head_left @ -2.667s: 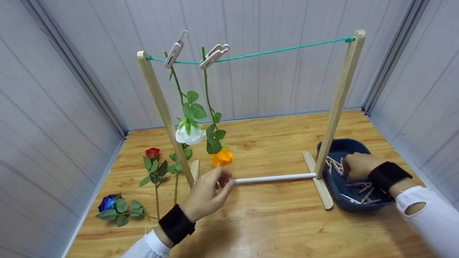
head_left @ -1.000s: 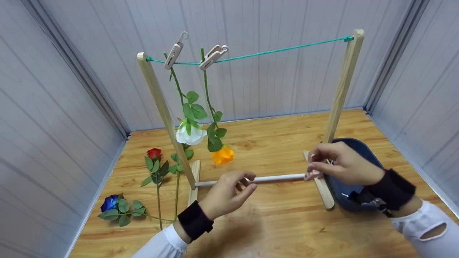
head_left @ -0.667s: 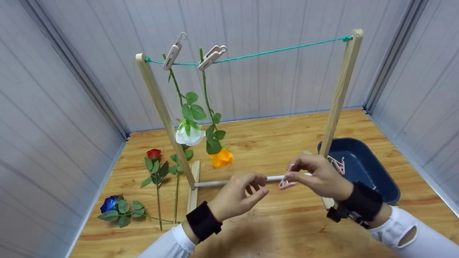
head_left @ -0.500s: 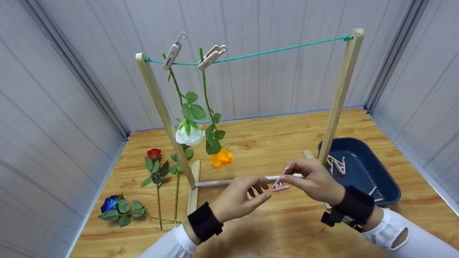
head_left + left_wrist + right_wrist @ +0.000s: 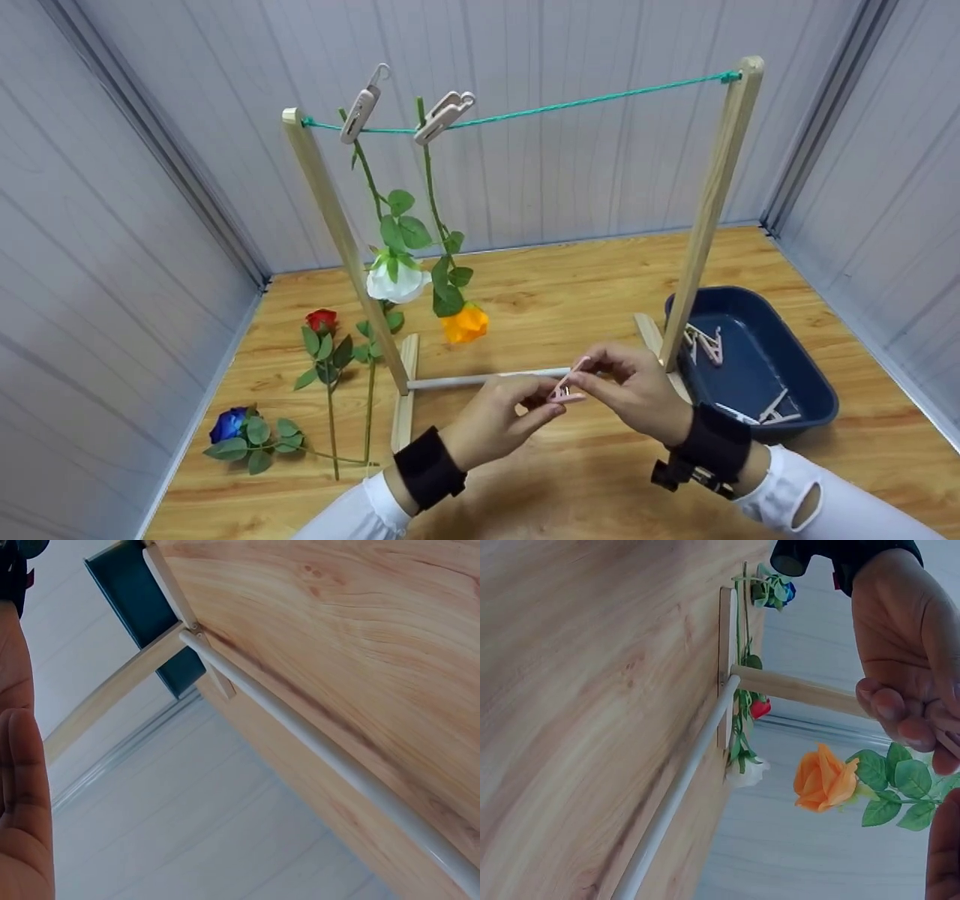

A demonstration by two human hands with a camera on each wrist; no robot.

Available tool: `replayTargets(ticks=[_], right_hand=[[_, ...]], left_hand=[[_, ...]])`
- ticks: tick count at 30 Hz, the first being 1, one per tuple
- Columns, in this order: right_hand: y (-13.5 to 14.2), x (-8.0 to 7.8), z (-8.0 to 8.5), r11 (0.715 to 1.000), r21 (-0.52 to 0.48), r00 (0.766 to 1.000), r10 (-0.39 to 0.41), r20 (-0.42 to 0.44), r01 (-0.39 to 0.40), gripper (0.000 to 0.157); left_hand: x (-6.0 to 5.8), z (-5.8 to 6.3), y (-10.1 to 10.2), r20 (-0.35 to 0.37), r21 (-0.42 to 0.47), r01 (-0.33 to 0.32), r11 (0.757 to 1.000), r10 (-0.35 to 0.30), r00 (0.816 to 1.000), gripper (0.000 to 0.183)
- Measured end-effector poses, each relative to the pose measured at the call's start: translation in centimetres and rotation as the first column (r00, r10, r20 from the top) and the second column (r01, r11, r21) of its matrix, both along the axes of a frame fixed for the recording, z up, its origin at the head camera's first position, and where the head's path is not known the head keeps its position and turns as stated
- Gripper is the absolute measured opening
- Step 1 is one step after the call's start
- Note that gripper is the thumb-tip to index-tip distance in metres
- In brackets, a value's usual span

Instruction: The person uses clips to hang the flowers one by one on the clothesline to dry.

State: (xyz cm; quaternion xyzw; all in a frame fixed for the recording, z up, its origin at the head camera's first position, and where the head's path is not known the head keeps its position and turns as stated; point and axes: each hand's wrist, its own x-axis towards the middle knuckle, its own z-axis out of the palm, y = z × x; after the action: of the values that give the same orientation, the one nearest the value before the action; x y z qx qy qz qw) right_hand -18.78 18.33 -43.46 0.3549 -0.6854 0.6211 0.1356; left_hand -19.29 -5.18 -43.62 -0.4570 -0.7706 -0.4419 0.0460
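Note:
A small pink clothespin (image 5: pixel 571 399) is between both hands, in front of the white crossbar (image 5: pixel 457 382). My right hand (image 5: pixel 646 396) pinches its upper right arm with thumb and fingers. At its left end, the thumb and forefinger of my left hand (image 5: pixel 491 424) grip it. On the green line (image 5: pixel 592 100), one beige clothespin (image 5: pixel 360 115) holds the stem of a white rose (image 5: pixel 397 281) hanging head down. Another beige clothespin (image 5: pixel 444 118) bears an orange rose (image 5: pixel 465 324), also upside down. Both wrist views show the hands only partly, with the pink clothespin hidden.
Wooden posts stand left (image 5: pixel 330 202) and right (image 5: pixel 712 202). On the table lie a red rose (image 5: pixel 321 321), a blue rose (image 5: pixel 229 425) and, beside the red one, a white rose (image 5: pixel 746 772). A dark blue basin (image 5: pixel 806 367) at the right holds several clothespins.
My right hand has left the basin with the pink clothespin and moved left to meet my left hand. The left hand has shifted right, and its fingers have closed on the clothespin.

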Motion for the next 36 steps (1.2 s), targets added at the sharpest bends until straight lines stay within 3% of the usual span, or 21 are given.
replayTargets(ticks=[7, 10, 13, 18, 21, 25, 32, 36], right_hand=[[0.7, 0.0, 0.6, 0.986, 0.167, 1.000, 0.004, 0.002, -0.004, 0.034], [0.8, -0.2, 0.8, 0.959, 0.283, 0.997, 0.014, -0.078, 0.009, 0.046], [0.7, -0.5, 0.8, 0.912, 0.408, 0.980, 0.044, -0.195, 0.041, 0.054], [0.5, -0.8, 0.2, 0.819, 0.555, 0.929, 0.076, -0.361, 0.148, 0.047], [0.4, -0.9, -0.5, 0.781, 0.595, 0.905, 0.093, -0.415, 0.192, 0.040], [0.2, -0.9, -1.4, 0.776, 0.610, 0.897, 0.143, -0.418, 0.161, 0.030], [-0.2, -0.6, -2.3, 0.767, 0.634, 0.925, 0.166, -0.341, 0.096, 0.022], [0.0, -0.6, -2.3, 0.761, 0.641, 0.928, 0.160, -0.335, 0.100, 0.019]], left_hand=[[-0.1, 0.5, -1.1, -0.017, -0.092, -0.019, 0.996, 0.018, 1.000, 0.014], [-0.2, 0.8, -1.5, -0.029, -0.166, -0.041, 0.985, 0.037, 0.999, 0.015], [-0.3, 0.9, -1.9, -0.078, -0.228, -0.059, 0.972, 0.042, 0.996, 0.014], [-0.3, 0.6, -2.4, -0.158, -0.313, -0.075, 0.947, 0.026, 0.987, 0.012], [-0.1, 0.2, -2.7, -0.179, -0.355, -0.083, 0.931, 0.019, 0.984, 0.013], [0.3, -0.6, -2.9, -0.190, -0.384, -0.100, 0.918, 0.027, 0.981, 0.014], [0.9, -1.7, -3.8, -0.175, -0.415, -0.133, 0.900, 0.064, 0.982, 0.022], [1.0, -1.9, -5.3, -0.152, -0.425, -0.152, 0.892, 0.095, 0.984, 0.031]])
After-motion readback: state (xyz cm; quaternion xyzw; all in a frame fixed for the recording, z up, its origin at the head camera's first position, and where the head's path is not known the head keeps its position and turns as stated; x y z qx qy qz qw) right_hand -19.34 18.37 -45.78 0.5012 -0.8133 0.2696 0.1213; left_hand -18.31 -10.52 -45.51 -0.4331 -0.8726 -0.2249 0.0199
